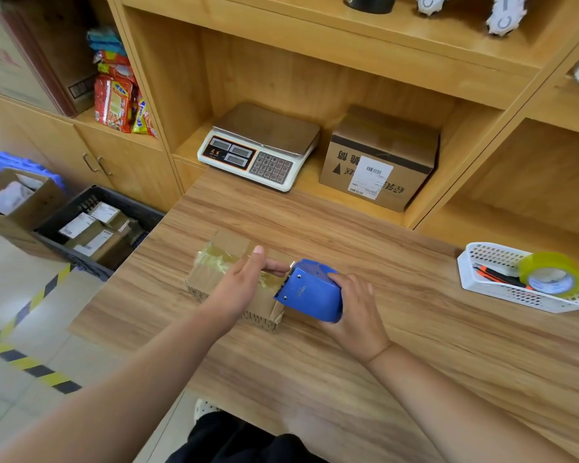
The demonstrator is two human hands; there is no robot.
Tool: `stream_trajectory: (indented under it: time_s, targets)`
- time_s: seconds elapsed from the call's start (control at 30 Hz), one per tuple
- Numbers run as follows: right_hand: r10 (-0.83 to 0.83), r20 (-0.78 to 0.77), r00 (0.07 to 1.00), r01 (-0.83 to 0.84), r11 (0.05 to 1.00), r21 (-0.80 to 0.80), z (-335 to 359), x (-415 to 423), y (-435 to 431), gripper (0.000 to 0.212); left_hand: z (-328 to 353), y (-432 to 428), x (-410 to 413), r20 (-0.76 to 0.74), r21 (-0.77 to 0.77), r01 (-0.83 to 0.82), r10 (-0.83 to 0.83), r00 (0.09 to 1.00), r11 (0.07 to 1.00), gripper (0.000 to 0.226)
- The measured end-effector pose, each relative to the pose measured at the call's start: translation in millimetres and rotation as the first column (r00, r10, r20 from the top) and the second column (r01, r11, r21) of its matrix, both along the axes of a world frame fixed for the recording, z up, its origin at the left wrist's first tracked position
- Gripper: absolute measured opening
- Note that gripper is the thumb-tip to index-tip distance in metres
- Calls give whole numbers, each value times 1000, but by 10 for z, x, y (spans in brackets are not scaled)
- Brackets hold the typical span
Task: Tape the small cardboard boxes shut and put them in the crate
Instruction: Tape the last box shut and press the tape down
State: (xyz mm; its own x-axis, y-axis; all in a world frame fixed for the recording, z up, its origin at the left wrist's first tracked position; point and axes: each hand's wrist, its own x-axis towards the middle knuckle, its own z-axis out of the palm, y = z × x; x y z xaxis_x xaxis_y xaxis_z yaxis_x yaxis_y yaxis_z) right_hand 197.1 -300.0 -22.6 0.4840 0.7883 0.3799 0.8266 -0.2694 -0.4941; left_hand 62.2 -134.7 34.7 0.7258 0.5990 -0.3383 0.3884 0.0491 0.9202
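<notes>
While the box [211, 279] sits on the counter [398, 329] at centre frame, log your hands first. Your left hand [244, 282] lies palm down on the box top, fingers straight and pressing. One digit reaches out to the toothed edge of the dispenser [310, 290]. Your right hand [356, 305] is wrapped round the dispenser body, gripping it.

Box axis: the long side runs upper left to lower right in the frame. Clear tape [214, 259] shows wrinkled over the upper-left end and along the top. How far it goes down the lower-right face is hidden by the dispenser.

Step, as judged: end of a tape run, strip about to be cut at the teeth.

Key relation: the dispenser meets the box at its lower-right end, in line with the long axis. A pull toward lower right should part the strip while your left hand pins it.

Crate [127, 202]: left of frame, past the counter's left edge and lower than its top, with several labelled parcels [91, 228] inside. It lies on the far side of the box from your right hand. Your left hand is nearer and is on the box, so it is judged the natural carrier. It would need to change from a flat press to a grasp across the short side.

Risk: the strip end lifts if the press eases before the cut.
</notes>
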Motion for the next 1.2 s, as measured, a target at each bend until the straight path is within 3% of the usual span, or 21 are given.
stream_trajectory:
  time_s: [0.13, 0.23, 0.3, 0.4, 0.6, 0.73, 0.87, 1.2]
  targets:
    - [18, 24, 1000, -18, 1000, 8, -6, -37, 86, 60, -7, 90, -72, 15, -36, -12, 12, 1000, 999, 56]
    - [14, 55, 998, -15, 1000, 14, -8, -80, 200, 65, 10, 254, -90, 71, -4, -91, 91, 993, 996, 32]
    - [11, 84, 996, -13, 1000, 18, -1, -123, 303, 68, -25, 415, -114, 59, 28, -39, 38, 998, 999, 21]
    - [16, 122, 992, -19, 1000, 19, 8, -206, 471, 68, -93, 648, -149, 17, -15, 94, -93, 995, 995, 38]
    - [2, 165, 986, 0, 1000, -11, 44, -374, 778, 53, -136, 1047, -206, 84, -107, 108, -99, 992, 988, 5]
    - [-46, 151, 988, 54, 997, -47, 46, -461, 945, 52, -156, 1283, -235, 66, -95, 68, -62, 996, 993, 19]
    - [-81, 149, 986, 100, 987, -124, 126, -531, 1124, 51, -183, 1489, -284, 34, -82, 46, -43, 998, 996, 10]
    - [30, 156, 987, 27, 935, -353, 298, -557, 1347, 62, -375, 1793, -379, -17, -128, 51, -54, 998, 990, 12]
